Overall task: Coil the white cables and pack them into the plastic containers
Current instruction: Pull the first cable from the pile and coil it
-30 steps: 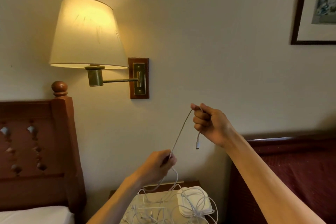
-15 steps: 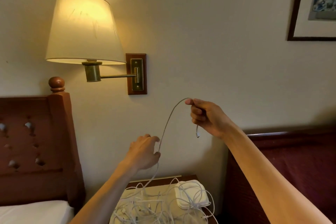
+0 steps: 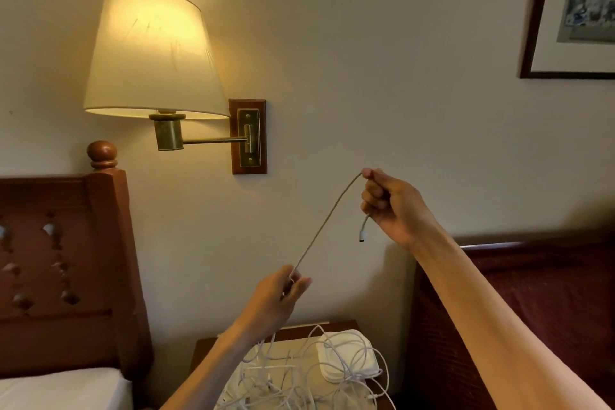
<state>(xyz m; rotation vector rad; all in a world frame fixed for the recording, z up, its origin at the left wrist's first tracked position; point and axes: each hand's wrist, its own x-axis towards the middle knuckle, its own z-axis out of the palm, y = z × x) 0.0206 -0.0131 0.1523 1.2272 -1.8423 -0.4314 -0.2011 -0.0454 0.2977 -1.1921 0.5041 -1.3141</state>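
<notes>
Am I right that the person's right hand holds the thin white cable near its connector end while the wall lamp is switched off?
Not quite: the head view shows the cream-shaded wall lamp lit. The right hand does hold the thin white cable near its connector end.

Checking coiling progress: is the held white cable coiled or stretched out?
Stretched out: the cable runs as one strand between left hand and right hand, no loops.

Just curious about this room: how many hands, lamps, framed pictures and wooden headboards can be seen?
Hands: 2, left hand and right hand, both holding one white cable
Lamps: 1, wall lamp
Framed pictures: 1, framed picture
Headboards: 2, left headboard, right headboard
Total: 6
</notes>
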